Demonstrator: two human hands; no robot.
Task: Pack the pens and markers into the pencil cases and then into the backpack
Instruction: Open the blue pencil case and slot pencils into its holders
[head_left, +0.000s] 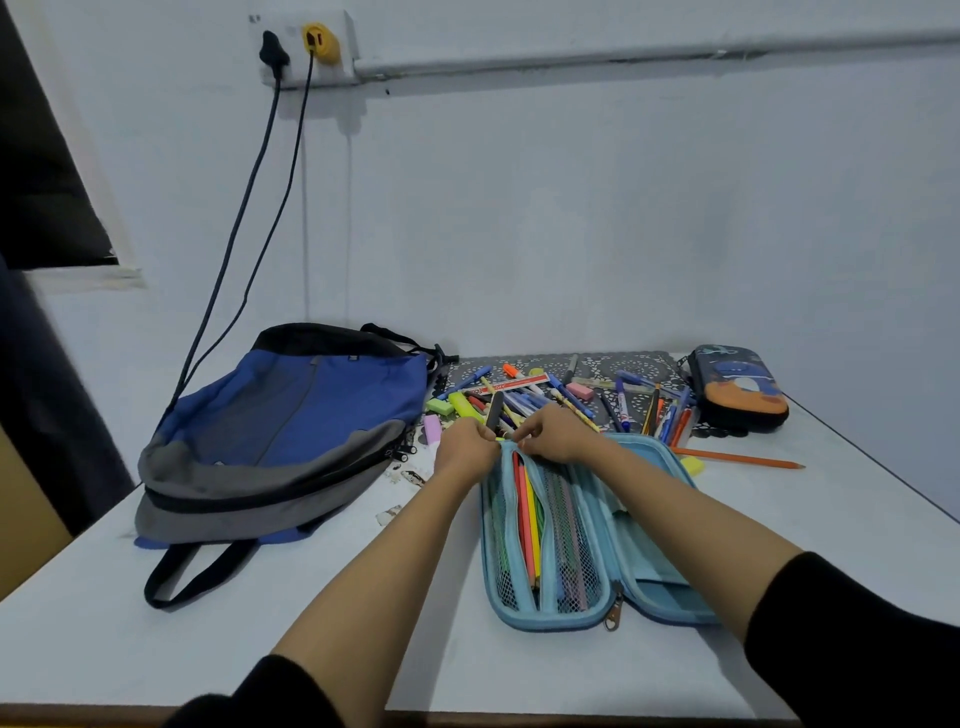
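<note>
Black sleeves (857, 639) sat nearest. Beyond, the left hand (465, 449) and right hand (556, 434) pinched, fingers curled, the zip (511, 442) at the far end of the open case (571, 618), likely to steady and pull it. Loose pens (524, 400) lay just beyond; the backpack (291, 431) lay left.

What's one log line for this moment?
left hand: pinches mesh pocket of light-blue open pencil case | right hand: same | loose pens and markers: behind case | blue-grey fabric backpack: lying left

matt blue-and-grey cloth backpack (291, 431); light-blue fabric pencil case (576, 540) with see-through mesh pocket (571, 545) and metal zip pull (614, 613); smooth matt white table (156, 639).
</note>
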